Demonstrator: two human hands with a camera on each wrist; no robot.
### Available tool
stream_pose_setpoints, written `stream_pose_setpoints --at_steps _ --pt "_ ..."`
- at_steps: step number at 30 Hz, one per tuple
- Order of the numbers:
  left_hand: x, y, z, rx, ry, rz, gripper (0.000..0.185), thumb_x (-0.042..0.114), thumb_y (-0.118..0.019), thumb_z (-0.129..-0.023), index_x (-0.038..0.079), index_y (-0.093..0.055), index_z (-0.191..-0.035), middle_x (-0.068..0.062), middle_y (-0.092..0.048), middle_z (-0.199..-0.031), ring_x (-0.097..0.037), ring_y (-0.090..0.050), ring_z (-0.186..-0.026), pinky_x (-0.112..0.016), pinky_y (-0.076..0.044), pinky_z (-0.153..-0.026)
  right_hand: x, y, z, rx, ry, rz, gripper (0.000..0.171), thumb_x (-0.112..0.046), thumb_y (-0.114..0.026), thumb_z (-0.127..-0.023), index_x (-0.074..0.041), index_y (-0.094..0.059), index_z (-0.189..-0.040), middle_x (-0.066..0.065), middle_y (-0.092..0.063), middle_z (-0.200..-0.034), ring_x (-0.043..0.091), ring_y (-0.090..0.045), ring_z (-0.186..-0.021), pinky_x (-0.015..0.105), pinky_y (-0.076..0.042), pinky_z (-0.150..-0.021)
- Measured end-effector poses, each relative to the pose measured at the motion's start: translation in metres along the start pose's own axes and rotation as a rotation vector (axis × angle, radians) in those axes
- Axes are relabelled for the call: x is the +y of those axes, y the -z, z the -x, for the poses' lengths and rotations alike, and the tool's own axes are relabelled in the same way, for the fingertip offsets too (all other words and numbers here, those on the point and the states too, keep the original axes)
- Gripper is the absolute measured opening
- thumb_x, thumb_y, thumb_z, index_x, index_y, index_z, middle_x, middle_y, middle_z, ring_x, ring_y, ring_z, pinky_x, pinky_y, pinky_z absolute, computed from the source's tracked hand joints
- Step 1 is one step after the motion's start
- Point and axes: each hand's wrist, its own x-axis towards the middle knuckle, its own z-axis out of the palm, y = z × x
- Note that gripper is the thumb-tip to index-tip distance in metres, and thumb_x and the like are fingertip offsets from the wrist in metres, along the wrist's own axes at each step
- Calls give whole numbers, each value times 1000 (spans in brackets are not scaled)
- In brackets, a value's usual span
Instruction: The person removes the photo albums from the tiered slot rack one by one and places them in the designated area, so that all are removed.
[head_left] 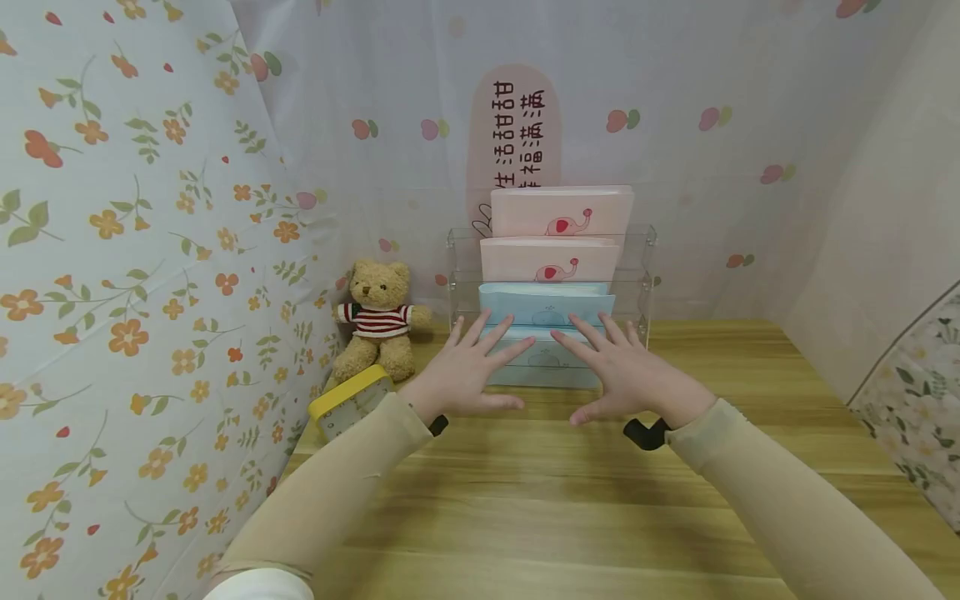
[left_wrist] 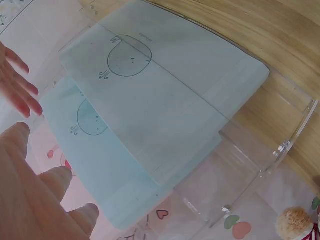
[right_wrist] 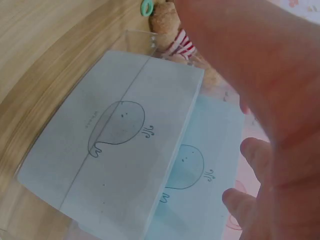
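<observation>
Both hands hover before a clear tiered rack [head_left: 637,271], fingers straight and spread, nothing held. My left hand [head_left: 468,371] is at the rack's left half, and my right hand [head_left: 633,375] mirrors it on the right. From the head, their fingertips overlap the lower, flat blue packets. The front packet [left_wrist: 200,100] bears a whale line drawing, and a second blue packet [right_wrist: 200,130] with the same whale stands behind it. Higher up are two pink packets, the lower one [head_left: 513,260] and the top one [head_left: 517,212], each with a red-eared elephant.
A teddy bear [head_left: 378,321] in a striped sweater sits left of the rack. In front of it leans a yellow-framed clock [head_left: 348,400]. The wooden table [head_left: 525,508] is bounded by a flowered cloth [head_left: 150,275] at left and a printed curtain [head_left: 675,75] behind.
</observation>
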Motion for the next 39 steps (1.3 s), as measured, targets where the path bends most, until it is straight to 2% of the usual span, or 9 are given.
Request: stream_pose_setpoints --at_steps 6,11,14,17,21,25,30,35,39 --pt "-6 -5 -2 39 96 81 91 81 -46 -91 48 -1 -162 -5 -6 -175 -40 -1 -161 -71 -9 -126 9 -7 -7 62 -26 -17 115 -85 -64 -75 -30 -19 -165 15 -13 -173 60 -12 -153 81 -19 -116" --pt "-17 -17 -4 192 262 207 80 67 -49 -99 39 -13 -165 -9 -13 -174 -38 -6 -161 -66 -14 -128 20 -24 -12 274 -35 -54 94 -62 -74 -85 -20 -36 -160 16 -35 -165 52 -33 -148 69 -37 -115" --pt "-23 -31 -2 317 400 374 77 58 -53 -101 33 -18 -165 -12 -17 -172 -39 -15 -159 -64 -22 -126 24 -38 -14 434 -52 -106 77 -47 -80 -86 -12 -52 -149 16 -51 -150 42 -49 -136 61 -45 -112" --pt "-27 -49 1 442 546 565 76 49 -58 -101 31 -19 -164 -11 -19 -171 -38 -23 -157 -63 -30 -123 26 -53 -15 539 -111 -168 64 -40 -82 -86 -7 -60 -137 17 -58 -132 38 -58 -118 56 -52 -101" --pt "-29 -71 4 533 678 728 75 41 -61 -101 32 -22 -163 -7 -26 -169 -33 -31 -154 -60 -34 -122 29 -68 -15 548 -248 -294 62 -42 -77 -91 -4 -57 -135 20 -53 -129 39 -57 -113 56 -54 -96" --pt "-30 -88 6 545 742 810 71 41 -58 -102 41 -18 -162 -1 -31 -168 -29 -33 -154 -57 -34 -123 34 -75 -14 533 -370 -460 67 -43 -71 -95 -1 -48 -142 25 -45 -139 44 -53 -123 62 -50 -101" --pt "-32 -104 4 572 785 935 68 45 -54 -104 48 -16 -160 -3 -31 -168 -32 -37 -152 -56 -39 -121 41 -81 -18 563 -398 -546 73 -44 -70 -96 2 -43 -145 29 -44 -140 45 -52 -125 61 -48 -104" --pt "-34 -123 3 633 792 1069 66 42 -55 -105 35 -23 -162 -9 -37 -165 -33 -42 -149 -49 -41 -121 47 -90 -26 568 -401 -573 73 -41 -73 -95 1 -43 -145 27 -49 -138 43 -53 -125 59 -48 -106" --pt "-34 -133 2 692 782 1115 62 29 -55 -106 21 -30 -162 -9 -40 -164 -30 -42 -150 -47 -40 -122 49 -96 -32 560 -405 -628 72 -37 -74 -94 1 -43 -146 26 -50 -141 43 -53 -126 58 -48 -107"
